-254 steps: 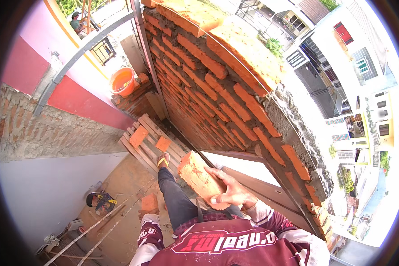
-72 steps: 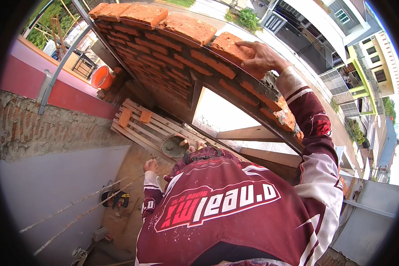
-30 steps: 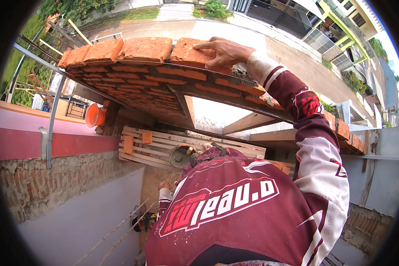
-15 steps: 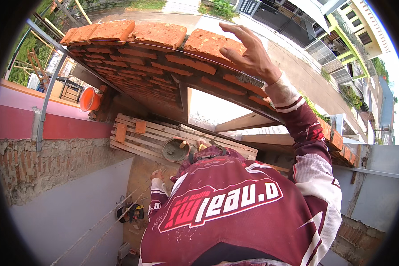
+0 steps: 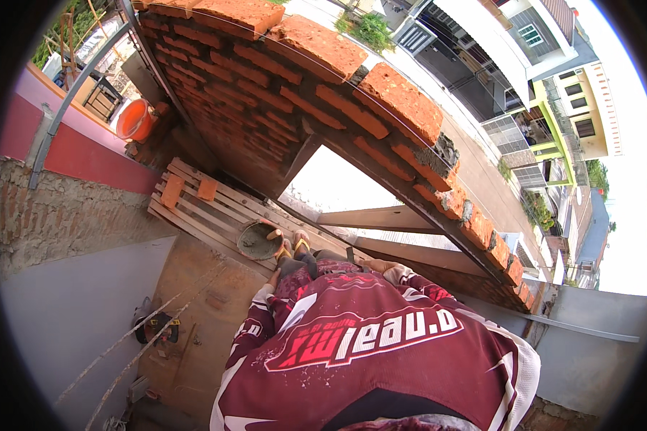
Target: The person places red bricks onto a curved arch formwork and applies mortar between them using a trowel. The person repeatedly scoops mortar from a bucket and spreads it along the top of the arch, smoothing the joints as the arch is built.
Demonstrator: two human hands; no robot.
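Note:
My right hand is down against my right thigh, its fingers stretched out and nothing seen in it. Low at my left side, my left hand hangs empty by my leg, partly hidden by the sleeve. Ahead of my feet is a bucket of grey mortar, a light tool handle jutting from it. A brick wall slants across the front. The last brick of its top course lies along a taut string, with mortar at its right end.
Two loose bricks lie on the slatted wooden platform. An orange bucket stands at the far left. A black and yellow tool is on the floor below, near hanging ropes. A framed opening cuts through the wall.
My right hand has come down from above the top course to my thigh. The view has turned, so the wall now slants down to the right. My left hand stays low.

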